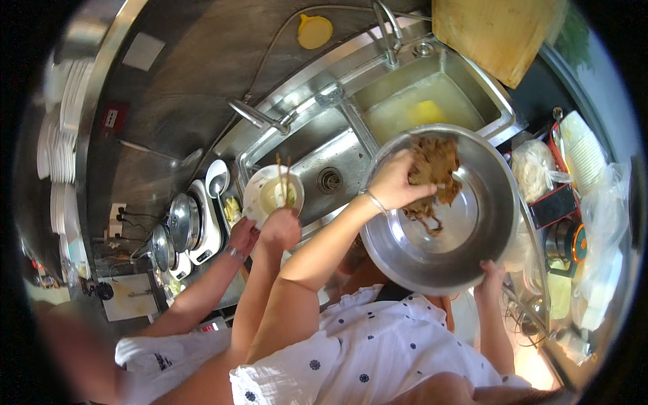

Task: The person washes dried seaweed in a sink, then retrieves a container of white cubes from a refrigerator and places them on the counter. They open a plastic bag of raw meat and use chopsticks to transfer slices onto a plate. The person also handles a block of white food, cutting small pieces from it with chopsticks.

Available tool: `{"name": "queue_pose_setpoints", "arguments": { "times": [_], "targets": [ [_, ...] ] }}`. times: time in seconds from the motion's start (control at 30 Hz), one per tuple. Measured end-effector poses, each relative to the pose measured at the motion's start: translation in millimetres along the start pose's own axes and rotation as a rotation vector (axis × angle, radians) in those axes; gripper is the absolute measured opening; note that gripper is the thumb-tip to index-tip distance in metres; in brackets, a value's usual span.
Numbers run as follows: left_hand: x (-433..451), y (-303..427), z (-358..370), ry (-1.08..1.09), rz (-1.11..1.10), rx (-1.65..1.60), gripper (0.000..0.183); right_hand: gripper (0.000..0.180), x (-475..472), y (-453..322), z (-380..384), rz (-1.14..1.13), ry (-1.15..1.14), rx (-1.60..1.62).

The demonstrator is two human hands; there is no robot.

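Note:
My left hand [402, 185], with a bracelet at the wrist, reaches into a large stainless steel bowl [491, 212] and grips a ragged brown clump of food [435, 167]. The clump is partly blurred, and thin strands trail from its lower end. What exactly it is I cannot tell. My right hand [490, 278] holds the bowl's rim at the lower right. The bowl is tilted, its inside showing, close before my dotted white top. It overlaps the near edge of the right sink basin [455, 66], where a yellow item [428, 111] lies in cloudy water.
At my left, a co-worker's hands [281, 228] hold a white bowl [253, 185] and chopsticks [283, 177] by the left sink basin [324, 147]. Kitchen scales [207, 223] and lidded pans [183, 217] stand farther left. A wooden board [486, 35] and bagged food [531, 167] are at right.

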State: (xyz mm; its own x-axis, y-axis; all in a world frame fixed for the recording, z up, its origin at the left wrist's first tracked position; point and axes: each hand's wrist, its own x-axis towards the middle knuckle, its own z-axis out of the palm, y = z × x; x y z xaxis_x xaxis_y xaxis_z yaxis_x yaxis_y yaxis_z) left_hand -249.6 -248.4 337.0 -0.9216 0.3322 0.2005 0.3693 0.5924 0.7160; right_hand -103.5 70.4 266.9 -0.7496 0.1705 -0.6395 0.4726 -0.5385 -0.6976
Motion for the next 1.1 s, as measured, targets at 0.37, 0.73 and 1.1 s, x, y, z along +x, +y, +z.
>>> {"name": "queue_pose_setpoints", "arguments": {
  "times": [0.37, 0.73, 1.1],
  "targets": [
    [-20.4, 4.9, -43.4, 0.360, -0.233, 0.330, 0.053, 0.026, 112.1, -14.2, 124.0, -0.059, -0.143, -0.043],
    [-32.3, -48.4, -12.4, 0.473, -0.316, 0.149, 0.037, 0.023, 239.7, -6.6, 225.4, -0.299, 0.029, -0.112],
    [6.0, -145.1, -18.4, 1.029, -0.755, -0.521, 0.048, 0.017, 214.5, 5.0, 175.9, -0.323, -0.098, -0.156]
  ]
}}
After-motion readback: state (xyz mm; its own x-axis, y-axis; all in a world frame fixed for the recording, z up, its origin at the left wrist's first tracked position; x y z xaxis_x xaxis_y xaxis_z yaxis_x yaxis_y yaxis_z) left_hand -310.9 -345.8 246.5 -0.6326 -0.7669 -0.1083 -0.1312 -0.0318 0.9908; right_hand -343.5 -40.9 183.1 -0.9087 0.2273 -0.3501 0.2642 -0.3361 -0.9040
